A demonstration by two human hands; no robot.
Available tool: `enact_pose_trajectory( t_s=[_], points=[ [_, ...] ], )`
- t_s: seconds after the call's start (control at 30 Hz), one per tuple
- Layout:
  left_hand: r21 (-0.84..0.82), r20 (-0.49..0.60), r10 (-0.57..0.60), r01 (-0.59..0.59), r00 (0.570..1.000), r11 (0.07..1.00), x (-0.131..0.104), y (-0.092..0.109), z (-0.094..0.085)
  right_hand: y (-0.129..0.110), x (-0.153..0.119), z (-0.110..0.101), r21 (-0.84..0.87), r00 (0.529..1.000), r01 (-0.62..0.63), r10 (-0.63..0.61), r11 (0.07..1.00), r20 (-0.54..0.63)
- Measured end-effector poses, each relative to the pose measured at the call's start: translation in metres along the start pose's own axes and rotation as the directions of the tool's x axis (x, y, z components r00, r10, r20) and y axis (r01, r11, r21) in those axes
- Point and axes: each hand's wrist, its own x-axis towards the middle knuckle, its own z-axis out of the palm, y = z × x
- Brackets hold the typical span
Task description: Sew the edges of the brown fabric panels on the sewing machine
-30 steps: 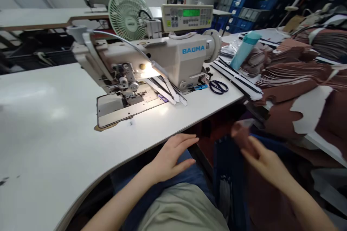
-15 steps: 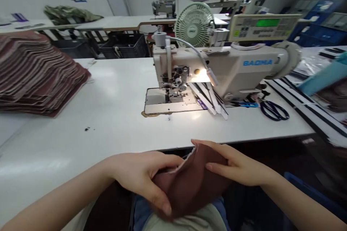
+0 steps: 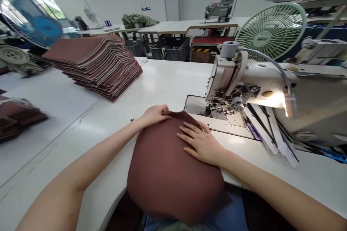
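Note:
A reddish-brown panel (image 3: 168,166) lies partly on the white table (image 3: 103,122) and hangs over its front edge. At the panel's far left corner, my left hand (image 3: 155,116) pinches the edge between thumb and fingers. My right hand (image 3: 202,143) rests on the panel's upper right with its fingers spread. Just beyond the panel's far edge is the sewing machine (image 3: 233,83), its needle area lit by a small lamp (image 3: 290,105).
Left of the machine stands a tall stack of brown panels (image 3: 103,65), with more brown pieces (image 3: 16,115) at the far left. White and black strips (image 3: 267,130) and purple snips (image 3: 253,130) lie by the machine. A green fan (image 3: 271,32) stands behind.
The view has turned left. The panel has moved from over the lap onto the table edge and is spread flatter. My right hand has gone from holding its side to lying on top.

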Motion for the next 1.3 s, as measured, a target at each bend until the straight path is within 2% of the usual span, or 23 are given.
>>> enact_pose_trajectory(
  t_s=[0.07, 0.13, 0.17, 0.2, 0.27, 0.33, 0.4, 0.43, 0.5, 0.57, 0.63, 0.67, 0.73, 0.8, 0.87, 0.93, 0.97, 1.03, 1.1, 1.13, 1.2, 1.23, 1.3],
  points=[
    [-0.064, 0.100, 0.013, -0.006, 0.995, 0.998, 0.004, -0.012, -0.017, 0.006, 0.009, 0.007, 0.021, 0.998, -0.024, 0.023, 1.000, 0.066],
    [-0.137, 0.215, 0.060, -0.031, 0.975, 0.990, 0.004, -0.025, -0.036, 0.011, 0.020, 0.014, 0.013, 0.996, -0.042, 0.041, 0.999, 0.073],
    [-0.125, 0.221, 0.075, -0.048, 0.972, 0.991, 0.003, -0.030, -0.045, 0.013, 0.026, 0.017, 0.002, 0.997, -0.038, 0.038, 0.999, 0.068],
    [-0.069, 0.181, 0.076, -0.064, 0.981, 0.996, 0.003, -0.034, -0.051, 0.014, 0.033, 0.019, -0.012, 0.998, -0.029, 0.030, 0.999, 0.061],
    [0.121, -0.010, 0.046, -0.044, 0.999, 0.992, 0.004, -0.038, -0.058, 0.015, 0.050, 0.025, -0.048, 0.999, -0.024, 0.026, 0.999, 0.046],
    [0.256, -0.208, -0.008, 0.062, 0.978, 0.965, 0.005, -0.036, -0.058, 0.018, 0.070, 0.031, -0.084, 0.998, -0.055, 0.057, 0.995, 0.033],
    [0.281, -0.349, -0.029, 0.134, 0.937, 0.950, -0.001, -0.030, -0.053, 0.023, 0.091, 0.037, -0.114, 0.992, -0.122, 0.124, 0.986, 0.016],
    [0.292, -0.427, 0.008, 0.129, 0.904, 0.948, -0.009, -0.026, -0.049, 0.027, 0.100, 0.040, -0.127, 0.987, -0.159, 0.160, 0.979, 0.004],
    [0.325, -0.546, 0.173, 0.016, 0.820, 0.946, -0.034, -0.019, -0.035, 0.036, 0.116, 0.045, -0.134, 0.978, -0.206, 0.206, 0.969, -0.019],
    [0.366, -0.538, 0.400, -0.221, 0.742, 0.904, -0.069, -0.013, -0.015, 0.046, 0.126, 0.050, -0.118, 0.975, -0.223, 0.223, 0.968, -0.010],
    [0.401, -0.403, 0.602, -0.458, 0.690, 0.793, -0.106, -0.011, 0.011, 0.053, 0.130, 0.052, -0.113, 0.969, -0.242, 0.245, 0.964, 0.012],
    [0.435, -0.348, 0.647, -0.495, 0.678, 0.752, -0.121, -0.011, 0.024, 0.055, 0.131, 0.053, -0.115, 0.967, -0.248, 0.252, 0.962, 0.023],
    [0.501, -0.289, 0.645, -0.463, 0.708, 0.732, -0.137, -0.016, 0.047, 0.057, 0.130, 0.052, -0.119, 0.965, -0.252, 0.258, 0.960, 0.038],
    [0.525, -0.357, 0.581, -0.357, 0.731, 0.773, -0.136, -0.023, 0.062, 0.055, 0.128, 0.051, -0.115, 0.965, -0.252, 0.258, 0.961, 0.041],
    [0.503, -0.480, 0.548, -0.296, 0.685, 0.812, -0.124, -0.027, 0.064, 0.052, 0.125, 0.051, -0.108, 0.963, -0.260, 0.265, 0.960, 0.042],
    [0.464, -0.558, 0.529, -0.289, 0.639, 0.837, -0.112, -0.025, 0.056, 0.048, 0.120, 0.050, -0.110, 0.958, -0.275, 0.282, 0.955, 0.049],
    [0.440, -0.575, 0.518, -0.293, 0.633, 0.848, -0.108, -0.022, 0.049, 0.046, 0.118, 0.049, -0.115, 0.955, -0.284, 0.292, 0.952, 0.054],
    [0.384, -0.579, 0.478, -0.296, 0.661, 0.875, -0.109, -0.013, 0.031, 0.044, 0.111, 0.048, -0.128, 0.951, -0.295, 0.304, 0.947, 0.059],
    [0.339, -0.524, 0.435, -0.289, 0.733, 0.895, -0.120, -0.003, 0.015, 0.043, 0.106, 0.046, -0.130, 0.952, -0.295, 0.303, 0.947, 0.048],
    [0.326, -0.452, 0.424, -0.297, 0.785, 0.898, -0.128, 0.001, 0.009, 0.043, 0.105, 0.046, -0.125, 0.954, -0.292, 0.298, 0.948, 0.038],
    [0.315, -0.226, 0.401, -0.323, 0.888, 0.893, -0.144, 0.010, 0.004, 0.043, 0.103, 0.046, -0.109, 0.958, -0.284, 0.287, 0.953, 0.018],
    [0.315, -0.098, 0.379, -0.333, 0.920, 0.889, -0.151, 0.014, 0.005, 0.043, 0.102, 0.046, -0.101, 0.958, -0.283, 0.285, 0.954, 0.012],
    [0.330, 0.089, 0.320, -0.331, 0.943, 0.884, -0.159, 0.020, 0.012, 0.043, 0.102, 0.046, -0.095, 0.957, -0.287, 0.289, 0.953, 0.007]
  ],
)
